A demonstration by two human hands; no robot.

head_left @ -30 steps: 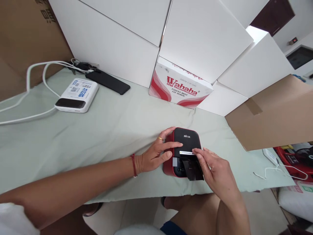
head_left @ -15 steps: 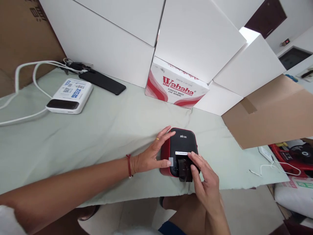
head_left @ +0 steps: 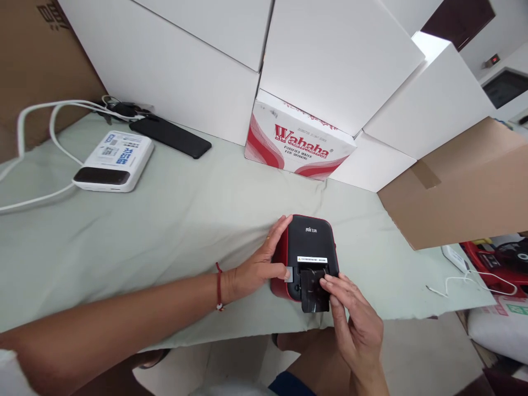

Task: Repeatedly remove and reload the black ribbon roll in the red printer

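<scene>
A small black-and-red machine (head_left: pixel 311 242), much like a label printer, stands on the cloth-covered table near its front edge. A white warning label (head_left: pixel 312 260) crosses its top above a slot. From that slot a glossy black strip (head_left: pixel 315 291) hangs over the front. My left hand (head_left: pixel 264 269) grips the machine's left side, fingers along the red wall and thumb pressed on a grey tab (head_left: pixel 289 274). At the strip's right edge, my right hand (head_left: pixel 357 313) is closed, fingertips on the strip and thumb tucked beneath them. What lies under those fingertips is partly hidden.
A white device (head_left: pixel 113 161) with cables and a black phone (head_left: pixel 171 136) lie at the left. White boxes and a Wahaha water carton (head_left: pixel 297 140) wall off the back. A cardboard box (head_left: pixel 457 187) stands at the right, near a white cable (head_left: pixel 474 280).
My left thumb has bent and pressed onto the grey tab, and the left fingers have drawn together along the side. My right hand has shifted down and right, exposing more of the black strip.
</scene>
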